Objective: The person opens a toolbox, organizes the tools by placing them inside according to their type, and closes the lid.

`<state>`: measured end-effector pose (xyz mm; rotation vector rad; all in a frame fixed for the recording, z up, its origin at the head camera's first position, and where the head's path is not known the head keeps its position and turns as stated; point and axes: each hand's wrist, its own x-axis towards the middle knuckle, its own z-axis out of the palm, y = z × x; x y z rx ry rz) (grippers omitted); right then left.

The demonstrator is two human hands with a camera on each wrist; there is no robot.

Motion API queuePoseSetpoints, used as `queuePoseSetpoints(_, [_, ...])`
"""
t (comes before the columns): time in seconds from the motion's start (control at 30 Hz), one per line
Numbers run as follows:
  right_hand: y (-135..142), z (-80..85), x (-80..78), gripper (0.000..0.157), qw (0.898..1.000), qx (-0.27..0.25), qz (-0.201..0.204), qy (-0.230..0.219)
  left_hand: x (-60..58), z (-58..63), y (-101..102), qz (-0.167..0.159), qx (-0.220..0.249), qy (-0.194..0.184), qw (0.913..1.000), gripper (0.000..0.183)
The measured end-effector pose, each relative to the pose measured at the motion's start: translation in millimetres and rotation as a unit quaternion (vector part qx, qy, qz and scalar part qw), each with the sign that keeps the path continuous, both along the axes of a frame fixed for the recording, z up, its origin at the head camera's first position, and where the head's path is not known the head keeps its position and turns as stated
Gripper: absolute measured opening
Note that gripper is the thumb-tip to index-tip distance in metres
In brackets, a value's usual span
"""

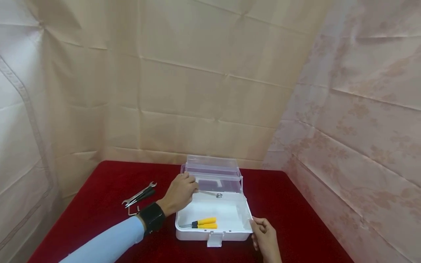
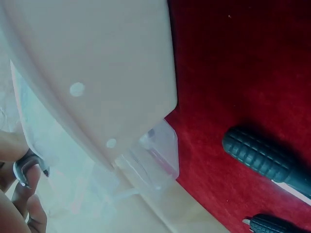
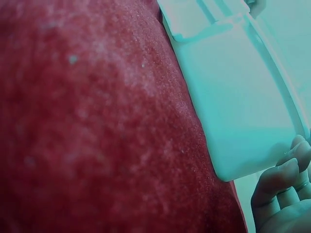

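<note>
On the red worktop stands a white toolbox, lid tipped back, leaving its inside reachable. The right grip pinches the near right corner, probably steadying it. The left grip, fingers curled tight, holds a spanner above the box (far end free).

Makeshift curtained booth: creased beige drape, floral pink sheet, red cloth-covered table.
</note>
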<state>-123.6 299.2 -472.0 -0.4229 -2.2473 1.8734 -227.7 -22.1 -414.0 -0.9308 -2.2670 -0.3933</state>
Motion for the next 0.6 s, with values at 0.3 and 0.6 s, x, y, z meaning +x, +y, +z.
queuePoseSetpoints(0.3, [0.3, -2.2, -0.6, 0.044, 1.0, 0.002, 0.001, 0.015, -1.7, -2.6, 7.5, -0.007, -0.002, -0.05, 0.9987, 0.006])
queuePoseSetpoints(0.6, [-1.6, -0.9, 0.1, 0.042, 1.0, -0.011, 0.004, 0.022, 3.2, 1.9, 5.3, -0.008, -0.003, -0.111, 0.9938, 0.009])
